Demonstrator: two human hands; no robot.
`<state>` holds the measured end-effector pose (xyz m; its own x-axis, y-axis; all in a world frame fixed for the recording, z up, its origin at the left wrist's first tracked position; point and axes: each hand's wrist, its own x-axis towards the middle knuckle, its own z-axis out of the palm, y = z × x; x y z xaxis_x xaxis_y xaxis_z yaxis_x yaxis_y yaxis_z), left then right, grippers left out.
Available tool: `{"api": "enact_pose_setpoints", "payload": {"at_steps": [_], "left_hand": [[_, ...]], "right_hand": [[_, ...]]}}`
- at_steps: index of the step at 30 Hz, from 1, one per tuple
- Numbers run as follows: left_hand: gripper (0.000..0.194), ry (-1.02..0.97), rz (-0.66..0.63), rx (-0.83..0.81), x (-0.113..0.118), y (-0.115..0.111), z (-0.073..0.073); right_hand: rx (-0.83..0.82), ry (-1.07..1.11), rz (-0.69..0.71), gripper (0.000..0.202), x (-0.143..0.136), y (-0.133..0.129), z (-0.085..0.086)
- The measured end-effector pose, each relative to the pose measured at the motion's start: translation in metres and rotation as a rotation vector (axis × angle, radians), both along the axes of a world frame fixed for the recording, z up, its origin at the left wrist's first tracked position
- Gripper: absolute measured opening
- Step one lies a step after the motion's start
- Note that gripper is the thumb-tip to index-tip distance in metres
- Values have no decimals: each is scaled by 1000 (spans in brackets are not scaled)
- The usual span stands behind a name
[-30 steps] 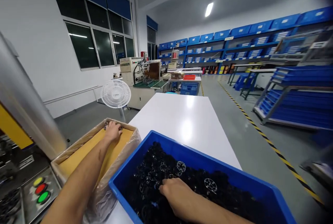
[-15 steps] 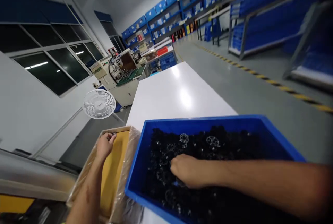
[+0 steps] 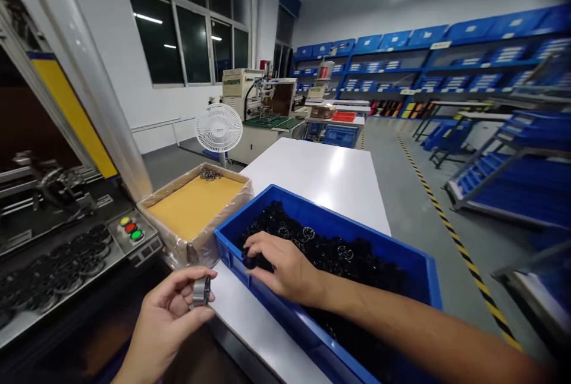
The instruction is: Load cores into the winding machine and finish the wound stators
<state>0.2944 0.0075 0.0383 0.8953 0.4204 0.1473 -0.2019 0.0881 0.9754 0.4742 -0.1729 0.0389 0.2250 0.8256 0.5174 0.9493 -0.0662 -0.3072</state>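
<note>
Between the thumb and fingers of my left hand (image 3: 172,312) is a small metal ring part (image 3: 201,292) with a dark face, held up in front of the white table's near edge. My right hand (image 3: 285,268) reaches over the near left side of a blue bin (image 3: 330,345). Its thumb and fingers are curved round a black part (image 3: 256,260), partly hidden by the hand. Many black round parts (image 3: 321,247) fill the bin. Left of the bin stands a plastic-lined box (image 3: 178,244) with a yellow sheet (image 3: 191,205) and several small parts (image 3: 210,174) in its far corner.
A machine ledge with black ring parts (image 3: 66,265) and coloured buttons (image 3: 130,227) is at the left. Beyond the box stands a white fan (image 3: 219,128). The white table (image 3: 312,167) stretches away towards another machine (image 3: 263,98). Blue racks (image 3: 504,164) stand at the right.
The view has levelled and swung left. My left hand has left the yellow-sheet box and now shows a metal ring part. My right hand has risen from the bin's middle to its near left side.
</note>
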Motion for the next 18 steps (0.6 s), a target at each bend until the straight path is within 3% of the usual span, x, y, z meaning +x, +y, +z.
{"api": "enact_pose_setpoints", "payload": {"at_steps": [3, 5, 12, 18], "left_hand": [[43, -25, -12, -61, -12, -12, 1], [42, -8, -25, -77, -17, -18, -3], [46, 30, -32, -113, -23, -34, -24], [42, -29, -53, -150, -23, -37, -16]], "right_hand": [[366, -75, 254, 35, -40, 6, 9], [468, -82, 313, 37, -59, 7, 10], [479, -61, 285, 30, -73, 4, -2], [423, -23, 321, 34, -73, 4, -3]]}}
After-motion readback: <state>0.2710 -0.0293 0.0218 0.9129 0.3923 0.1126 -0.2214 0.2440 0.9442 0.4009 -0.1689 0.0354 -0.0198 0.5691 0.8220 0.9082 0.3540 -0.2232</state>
